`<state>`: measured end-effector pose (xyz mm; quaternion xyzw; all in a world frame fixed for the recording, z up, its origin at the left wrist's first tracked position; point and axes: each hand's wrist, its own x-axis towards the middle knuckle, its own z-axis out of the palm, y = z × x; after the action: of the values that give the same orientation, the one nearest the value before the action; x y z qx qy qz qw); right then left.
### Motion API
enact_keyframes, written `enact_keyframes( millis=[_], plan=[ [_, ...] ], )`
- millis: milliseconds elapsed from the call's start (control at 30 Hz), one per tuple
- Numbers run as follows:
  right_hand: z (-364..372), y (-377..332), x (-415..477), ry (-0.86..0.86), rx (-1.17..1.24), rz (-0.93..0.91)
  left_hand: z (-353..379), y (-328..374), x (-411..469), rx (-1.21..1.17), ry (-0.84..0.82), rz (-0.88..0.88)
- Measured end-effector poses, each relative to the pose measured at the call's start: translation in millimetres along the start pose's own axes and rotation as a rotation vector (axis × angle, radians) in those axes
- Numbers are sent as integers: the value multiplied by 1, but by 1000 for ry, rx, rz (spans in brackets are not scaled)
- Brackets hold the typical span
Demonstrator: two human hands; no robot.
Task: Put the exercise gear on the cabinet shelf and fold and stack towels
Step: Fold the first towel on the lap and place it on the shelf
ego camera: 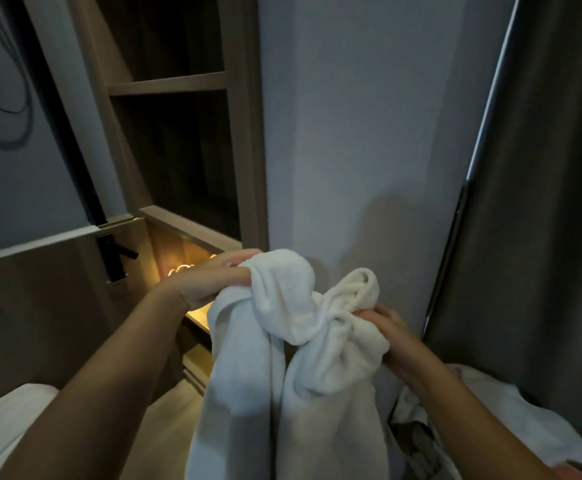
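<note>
Both hands are clamped on one white towel [293,393], held up in the air in front of the person. The left hand [210,282] has its fingers curled over a rounded bunch of cloth at the towel's upper left. The right hand [386,327] grips a gathered knot of cloth at the upper right, slightly lower and nearer the body. Between them the upper part of the towel is crumpled into two lumps rather than stretched flat, so I cannot tell where its corners are.

What the next move seems to turn on is this: the towel's long axis hangs straight down from the hands, in two loose falls that drop out of the bottom of the view. The span between the hands runs left to right and is short and slack. To fold it, the hands would probably need to work outward along the top edge, the left going left and the right going right, until the edge is taut. Neither hand is clearly better placed, as each already holds its own side.

The cabinet shelf [168,83] lies up and to the left, beyond the left hand, so that arm is the nearer one for stacking. More white cloth [511,417] lies low on the right, under the right forearm and beside the dark curtain [542,202]
</note>
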<state>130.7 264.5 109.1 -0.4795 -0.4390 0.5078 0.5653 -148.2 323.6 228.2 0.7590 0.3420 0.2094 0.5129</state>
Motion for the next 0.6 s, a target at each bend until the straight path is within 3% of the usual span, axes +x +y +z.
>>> enact_keyframes(
  millis=[367,600],
  plan=[
    [90,28,50,-32,-150,15,-32,-103,16,285,600,-143],
    [141,49,119,-118,-254,52,-82,-165,54,330,673,-228]
  ],
)
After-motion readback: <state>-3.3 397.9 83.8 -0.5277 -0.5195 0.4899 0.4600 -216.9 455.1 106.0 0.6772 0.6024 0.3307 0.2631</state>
